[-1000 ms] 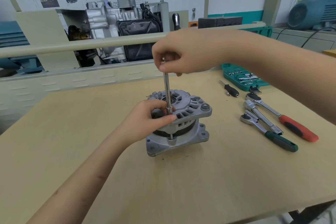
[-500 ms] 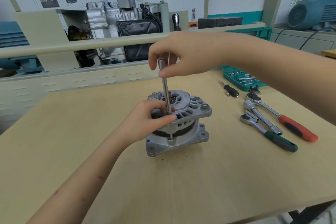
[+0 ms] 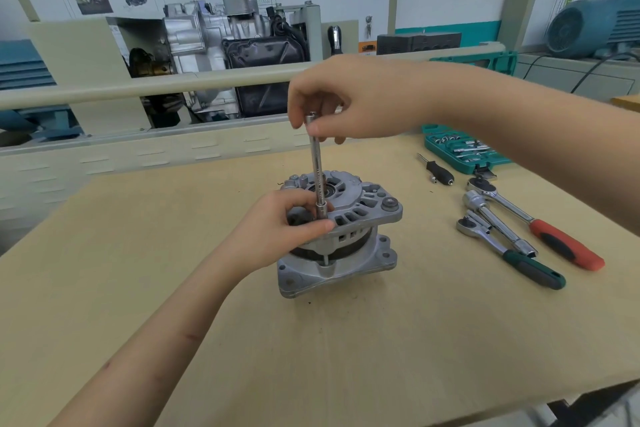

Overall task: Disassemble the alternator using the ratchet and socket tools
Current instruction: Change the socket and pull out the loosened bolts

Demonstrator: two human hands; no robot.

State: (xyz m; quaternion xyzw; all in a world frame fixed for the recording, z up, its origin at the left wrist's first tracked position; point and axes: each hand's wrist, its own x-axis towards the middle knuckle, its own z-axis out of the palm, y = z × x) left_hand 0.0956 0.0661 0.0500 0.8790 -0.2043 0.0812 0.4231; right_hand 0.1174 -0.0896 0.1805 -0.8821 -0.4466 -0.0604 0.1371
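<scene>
Ratchets (image 3: pixel 519 229) right of alternator (image 3: pixel 353 239); left seemingly open.

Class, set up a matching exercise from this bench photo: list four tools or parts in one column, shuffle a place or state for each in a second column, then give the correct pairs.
Column 1
1. extension bar
2. alternator
3. red-handled ratchet
4. socket case

Column 2
A. lies flat on the table, right of the alternator
B. open, at the table's far right
C. upright, top pinched by the right hand
D. steadied by the left hand

Pairs: 1-C, 2-D, 3-A, 4-B
</scene>
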